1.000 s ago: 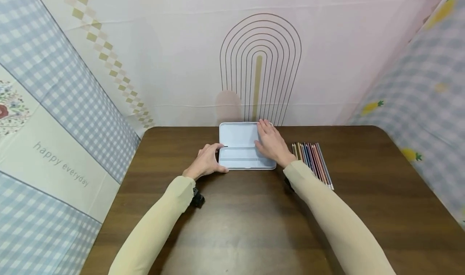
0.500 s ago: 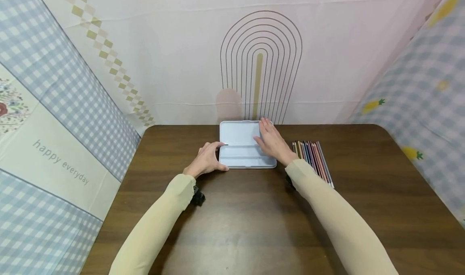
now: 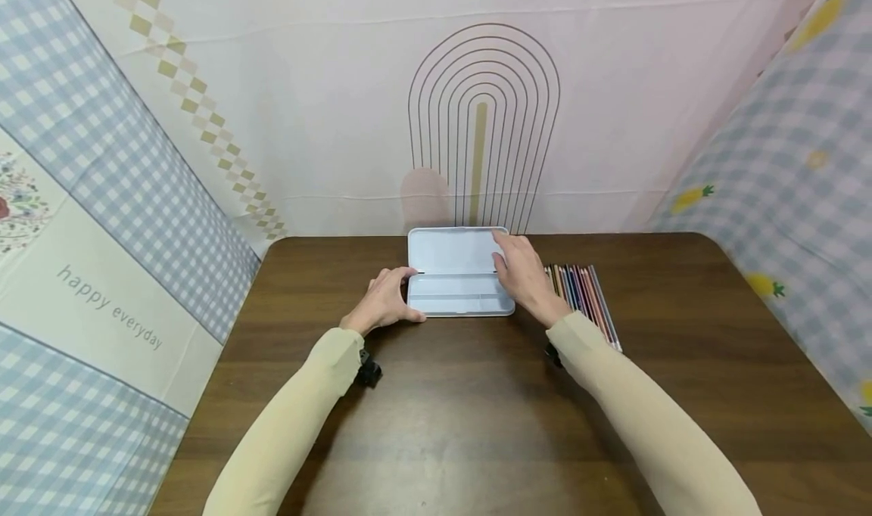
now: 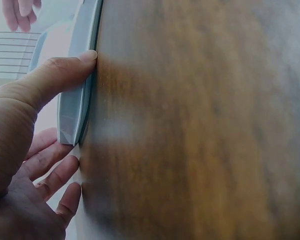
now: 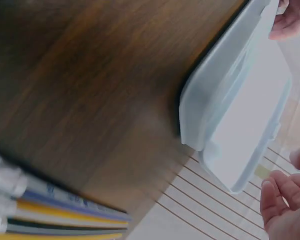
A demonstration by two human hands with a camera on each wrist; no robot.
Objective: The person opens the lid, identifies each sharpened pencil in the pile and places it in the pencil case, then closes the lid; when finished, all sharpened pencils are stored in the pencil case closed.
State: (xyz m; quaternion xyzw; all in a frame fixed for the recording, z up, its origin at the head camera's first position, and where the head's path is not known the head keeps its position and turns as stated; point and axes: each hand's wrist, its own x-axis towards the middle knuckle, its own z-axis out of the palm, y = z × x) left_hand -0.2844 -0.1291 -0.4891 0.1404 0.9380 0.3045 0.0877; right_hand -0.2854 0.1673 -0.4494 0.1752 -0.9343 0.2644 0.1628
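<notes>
A pale tin pencil case [image 3: 453, 285] lies open at the table's far edge, its lid [image 3: 450, 251] tilted back and its tray split by dividers. My left hand [image 3: 384, 300] grips the tray's left end. In the left wrist view the thumb [image 4: 70, 70] presses the front side while the fingers [image 4: 50, 160] curl about the end. My right hand [image 3: 527, 278] hovers by the lid's right side; the right wrist view shows its fingers [image 5: 285, 195] loosely bent, apart from the case and holding nothing. Several colored pencils [image 3: 579, 296] lie side by side right of that hand.
The brown wooden table [image 3: 436, 410] runs from the case toward me. Behind its far edge hangs a printed white cloth [image 3: 341, 122]. Checked cloths [image 3: 770, 160] hang at both sides. Pencil ends [image 5: 65, 210] show close to the right wrist camera.
My right hand has come off the lid and shifted right and slightly toward me, its fingers now more bent. My left hand and the pencil case stay in place.
</notes>
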